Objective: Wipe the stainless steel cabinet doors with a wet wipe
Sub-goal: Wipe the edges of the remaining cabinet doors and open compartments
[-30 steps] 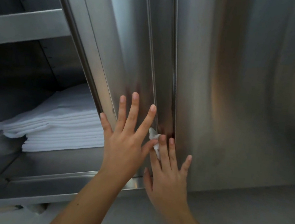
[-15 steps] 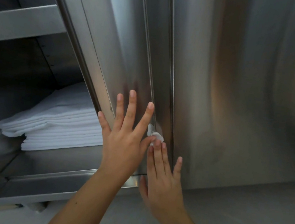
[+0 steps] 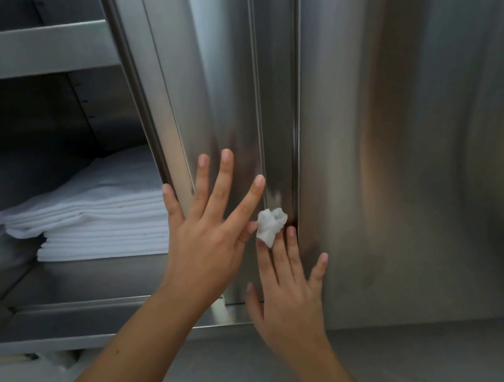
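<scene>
Fingers of left hand spread flat on left cabinet door, lower centre; right hand just beside, straight fingers pressing crumpled wet wipe into channel at door edge. Right cabinet door across right half. Folded white cloths lower left.

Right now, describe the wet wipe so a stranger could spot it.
Find the stainless steel cabinet doors, then the recessed strip where they meet. Low on it, the right hand presses the wet wipe, a small crumpled white wad. Unlike the folded white cloths on the shelf, it is bunched up.
</scene>
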The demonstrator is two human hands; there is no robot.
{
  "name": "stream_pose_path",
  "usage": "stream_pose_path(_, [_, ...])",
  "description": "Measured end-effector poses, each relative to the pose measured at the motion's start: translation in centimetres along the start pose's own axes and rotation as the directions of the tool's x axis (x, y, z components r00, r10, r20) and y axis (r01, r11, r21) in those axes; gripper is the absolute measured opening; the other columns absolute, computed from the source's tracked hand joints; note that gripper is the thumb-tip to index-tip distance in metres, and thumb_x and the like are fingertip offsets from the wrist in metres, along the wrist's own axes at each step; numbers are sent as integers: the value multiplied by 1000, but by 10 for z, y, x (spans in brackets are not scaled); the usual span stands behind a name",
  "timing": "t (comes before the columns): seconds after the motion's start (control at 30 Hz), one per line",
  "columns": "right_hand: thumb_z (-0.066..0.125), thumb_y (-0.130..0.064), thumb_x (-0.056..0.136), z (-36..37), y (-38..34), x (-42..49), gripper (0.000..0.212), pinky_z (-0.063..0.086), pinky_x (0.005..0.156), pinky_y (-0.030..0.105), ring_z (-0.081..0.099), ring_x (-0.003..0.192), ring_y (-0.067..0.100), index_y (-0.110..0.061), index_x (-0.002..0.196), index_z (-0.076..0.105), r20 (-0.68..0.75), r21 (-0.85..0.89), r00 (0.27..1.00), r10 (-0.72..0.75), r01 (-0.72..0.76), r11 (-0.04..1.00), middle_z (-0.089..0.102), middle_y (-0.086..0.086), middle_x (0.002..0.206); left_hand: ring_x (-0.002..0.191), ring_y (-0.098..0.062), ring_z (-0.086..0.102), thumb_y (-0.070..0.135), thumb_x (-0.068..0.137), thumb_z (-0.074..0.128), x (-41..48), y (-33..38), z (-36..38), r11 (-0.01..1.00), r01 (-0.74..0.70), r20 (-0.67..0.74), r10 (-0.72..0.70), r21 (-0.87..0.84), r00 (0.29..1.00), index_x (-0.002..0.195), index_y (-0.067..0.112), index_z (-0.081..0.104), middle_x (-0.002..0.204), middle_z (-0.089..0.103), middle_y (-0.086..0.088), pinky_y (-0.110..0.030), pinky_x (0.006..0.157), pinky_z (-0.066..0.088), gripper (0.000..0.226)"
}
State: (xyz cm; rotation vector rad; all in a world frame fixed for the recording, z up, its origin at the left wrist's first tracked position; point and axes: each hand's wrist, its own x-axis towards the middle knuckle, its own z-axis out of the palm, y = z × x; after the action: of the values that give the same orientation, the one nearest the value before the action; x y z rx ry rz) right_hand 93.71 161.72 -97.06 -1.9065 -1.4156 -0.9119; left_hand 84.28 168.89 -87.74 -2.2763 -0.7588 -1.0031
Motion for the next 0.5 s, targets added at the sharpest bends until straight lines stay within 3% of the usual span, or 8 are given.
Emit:
stream_pose_path(0.17, [50, -32, 77, -12, -7, 33, 69, 4, 108, 54, 26, 137, 30, -12, 140, 30, -92, 82, 995, 45, -38, 996, 38, 11, 144, 140, -33, 9, 38, 96, 30, 16, -3, -12, 999, 18, -23, -18, -26, 1000, 142, 27, 30, 151, 11, -12, -65, 101, 3, 47])
stream_pose_path(0.33, [48, -33, 79, -21, -5, 45, 72, -1, 111, 52, 33, 134, 34, -14, 143, 20, -184, 180, 983, -3, 37, 983, 45, 16, 139, 140, -32, 4, 36, 96, 30, 33, -8, -24, 997, 52, -64, -55, -52, 996, 142, 28, 25, 151, 7, -11, -66, 99, 0, 47])
stream_pose_path(0.5, [47, -30, 78, -26, -4, 50, 69, -1, 113, 48, 36, 131, 22, 2, 136, 26, -239, 320, 966, 93, -12, 947, 36, 11, 139, 139, -33, 8, 33, 94, 33, 29, -7, -27, 998, 35, -64, -39, -56, 997, 140, 27, 30, 151, 11, -12, -68, 97, 3, 46])
